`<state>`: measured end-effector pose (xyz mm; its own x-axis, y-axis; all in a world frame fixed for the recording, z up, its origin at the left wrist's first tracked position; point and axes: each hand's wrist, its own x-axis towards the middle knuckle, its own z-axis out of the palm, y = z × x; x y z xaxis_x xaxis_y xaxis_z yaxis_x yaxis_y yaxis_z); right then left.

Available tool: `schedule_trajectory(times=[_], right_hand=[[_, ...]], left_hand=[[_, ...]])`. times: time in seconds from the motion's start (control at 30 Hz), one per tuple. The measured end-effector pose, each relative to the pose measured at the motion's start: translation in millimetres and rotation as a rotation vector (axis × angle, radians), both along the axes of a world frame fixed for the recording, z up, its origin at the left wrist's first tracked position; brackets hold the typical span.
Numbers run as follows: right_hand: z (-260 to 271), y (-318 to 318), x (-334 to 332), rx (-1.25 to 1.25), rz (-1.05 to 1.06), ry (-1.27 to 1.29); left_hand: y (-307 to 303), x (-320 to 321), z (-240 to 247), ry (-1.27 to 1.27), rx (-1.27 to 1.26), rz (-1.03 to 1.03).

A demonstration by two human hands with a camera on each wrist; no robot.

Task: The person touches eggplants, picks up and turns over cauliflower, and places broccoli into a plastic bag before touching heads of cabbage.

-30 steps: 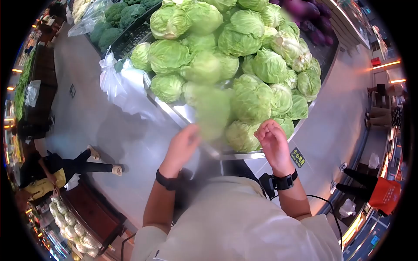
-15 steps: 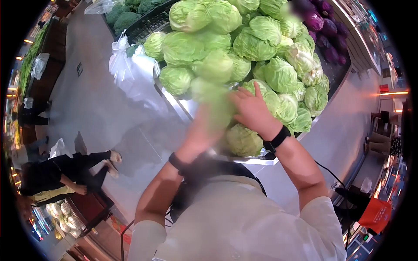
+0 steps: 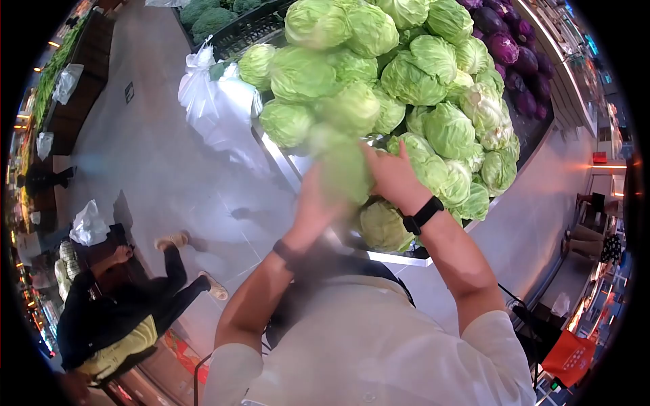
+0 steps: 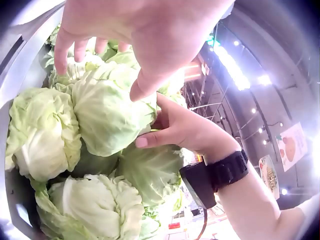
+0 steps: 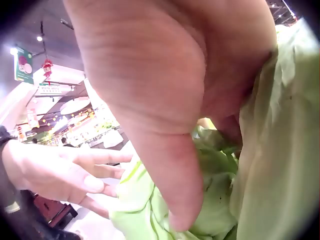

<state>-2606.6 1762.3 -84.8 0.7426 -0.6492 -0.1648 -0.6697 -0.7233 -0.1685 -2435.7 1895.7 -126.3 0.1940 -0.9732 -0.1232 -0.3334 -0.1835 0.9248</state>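
A pale green cabbage (image 4: 112, 110) sits between my two hands on the near side of the heap, partly blurred in the head view. My left hand (image 3: 317, 203) is on its left; in the left wrist view the fingers spread over it, fairly straight. From the other side my right hand (image 3: 393, 172) reaches in, thumb (image 4: 150, 139) extended at the cabbage's edge. The other right fingers are partly hidden behind the leaves. More cabbages (image 4: 42, 132) lie close around it. Another cabbage (image 3: 384, 227) sits below my right hand at the front corner.
The cabbages are heaped on a metal-edged stand (image 3: 399, 258). White plastic bags (image 3: 217, 95) hang at its left edge. Broccoli (image 3: 213, 24) fills a black crate behind, and purple cabbages (image 3: 504, 47) lie at the back right. A person in dark clothes (image 3: 128, 298) is at the left.
From hanging apart in front of the stand, both hands have moved forward and in to the cabbage. Over the last half second they shift little. The person at the left has moved nearer.
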Motion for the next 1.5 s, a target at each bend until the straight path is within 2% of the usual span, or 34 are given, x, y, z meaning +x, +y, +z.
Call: schedule_trajectory(times=[0.03,0.07,0.1,0.17,0.2,0.23,0.27,0.4,0.43,0.47,0.57,0.6,0.7,0.8,0.83,0.93,1.03,1.07,1.17,1.27,1.37,1.47,1.5], right_hand=[[-0.4,-0.7,0.0,0.002,-0.003,-0.001],[-1.4,-0.8,-0.1,-0.004,-0.003,-0.002],[-2.5,-0.4,-0.4,-0.008,-0.004,-0.003],[-1.3,0.4,0.4,0.055,-0.026,0.030],[4.2,-1.5,3.1,0.121,-0.047,0.064],[7.0,-2.9,4.9,0.183,-0.069,0.096],[5.6,-1.8,4.2,0.128,-0.045,0.052],[-6.1,16.8,1.2,-0.076,0.024,-0.165],[-6.2,25.1,3.2,-0.122,0.033,-0.229],[-4.7,34.2,7.5,-0.032,-0.026,-0.280],[-0.8,56.4,21.1,0.139,-0.125,-0.401],[-3.1,61.1,22.4,0.133,-0.101,-0.417],[-1.7,70.8,16.3,0.106,-0.110,-0.439],[6.4,68.2,10.7,0.039,-0.191,-0.397],[26.4,60.1,6.4,0.028,-0.226,-0.400],[31.8,45.5,-3.3,-0.051,-0.266,-0.359],[11.4,42.6,-10.3,-0.104,-0.240,-0.280],[5.1,42.4,-13.3,-0.111,-0.228,-0.251],[8.7,45.9,-20.1,-0.076,-0.203,-0.283],[0.6,47.5,-23.4,-0.137,-0.167,-0.270],[9.1,50.5,-30.2,-0.182,-0.113,-0.325],[29.3,46.5,-48.3,-0.199,-0.173,-0.348],[41.0,44.8,-56.8,-0.174,-0.209,-0.271]], left_hand=[[-1.5,-0.4,-2.4,-0.046,-0.055,0.033],[-2.9,-0.8,-4.9,0.096,0.024,0.018],[-12.4,-2.6,20.6,0.238,0.103,0.002],[-14.9,-6.3,18.0,0.385,0.125,-0.009],[-11.3,-9.1,-9.7,0.391,0.065,-0.003],[-11.6,-11.4,-13.4,0.396,0.045,0.004],[-12.1,-13.6,-16.9,0.400,0.025,0.011],[-22.1,-17.1,40.3,0.419,0.138,0.015],[-16.9,-14.4,15.7,0.446,0.057,0.006],[-11.8,-11.6,-8.4,0.475,-0.025,-0.007],[-9.3,-0.2,-4.6,0.547,-0.007,-0.030],[-7.2,2.2,-6.3,0.568,-0.004,-0.021],[3.1,2.8,-11.2,0.566,0.001,0.089],[-2.4,9.7,-13.6,0.509,0.018,0.000],[-7.0,11.5,-18.1,0.501,0.013,-0.034],[-31.9,15.9,-28.2,0.551,0.163,-0.140],[-41.7,19.4,-27.8,0.713,0.320,-0.095],[-42.8,22.5,-35.3,0.697,0.369,-0.163],[-32.9,8.8,-34.1,0.427,0.220,0.003],[-28.4,0.8,-11.9,0.164,0.070,0.044],[-27.3,6.2,-13.0,-0.258,-0.173,-0.216],[-25.4,7.7,-14.5,-0.201,-0.150,-0.279],[-25.5,8.3,-11.4,-0.181,-0.094,-0.282]])
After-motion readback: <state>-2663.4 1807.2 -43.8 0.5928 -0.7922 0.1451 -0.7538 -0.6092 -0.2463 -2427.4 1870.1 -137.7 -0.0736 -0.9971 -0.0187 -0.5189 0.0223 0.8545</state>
